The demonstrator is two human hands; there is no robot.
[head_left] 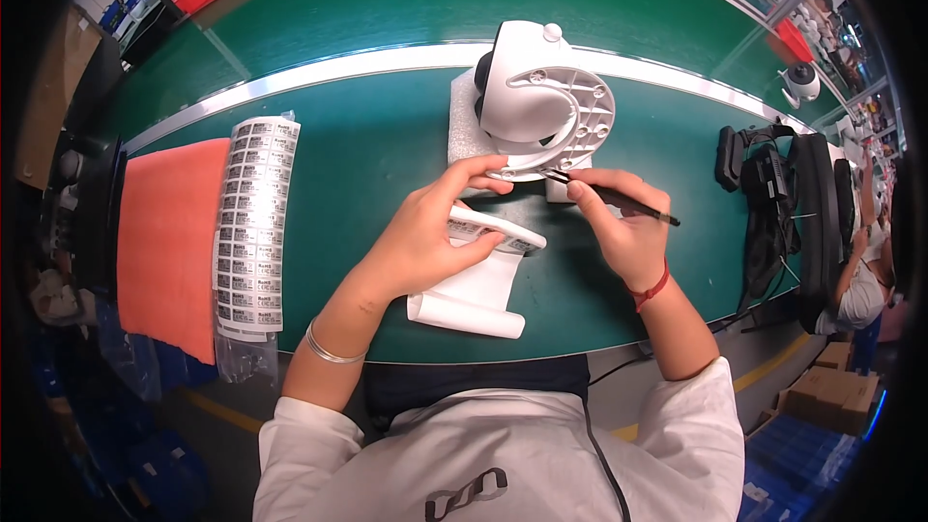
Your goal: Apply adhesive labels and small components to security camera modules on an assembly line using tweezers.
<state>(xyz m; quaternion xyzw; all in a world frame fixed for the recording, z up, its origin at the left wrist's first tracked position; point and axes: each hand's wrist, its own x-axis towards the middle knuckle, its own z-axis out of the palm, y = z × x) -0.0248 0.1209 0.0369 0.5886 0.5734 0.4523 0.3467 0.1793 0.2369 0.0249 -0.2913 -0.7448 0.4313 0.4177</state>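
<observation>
White sleeves and both forearms come in from the lower edge, silver bangle on the left wrist, red cord on the right.

Left hand (425, 232): closed around a narrow white label strip (493, 230) on glossy backing, whose tail runs down to a loose white curl (467, 309) on the green belt (387, 135). Its index fingertip rests on the rim of the white plastic dome camera (536, 97).

Right hand (623, 222): pinching thin black tweezers (609, 195), tip at the lower rim of the camera's round slotted mounting plate (570, 116).

Camera lies tipped, base plate facing up and right, on a white foam pad (464, 126) at belt centre, touching both hands.

Handling, my read: the shell is rigid, smooth and probably slippery, and the black lens side looks scratch-prone. Best held by the base plate rim or ribs. The strip is light and floppy, so support it along its length.

Left of the hands: a clear-bagged sheet of small printed labels (253, 232), overlapping an orange mat (169, 242).

Hard to tell:
- whether the tweezers hold a label, as the tip is too small to read
- lens face, turned away
- black gear (773, 193) at right, unclear what it is
- another person at the right rim, mostly cut off
</observation>
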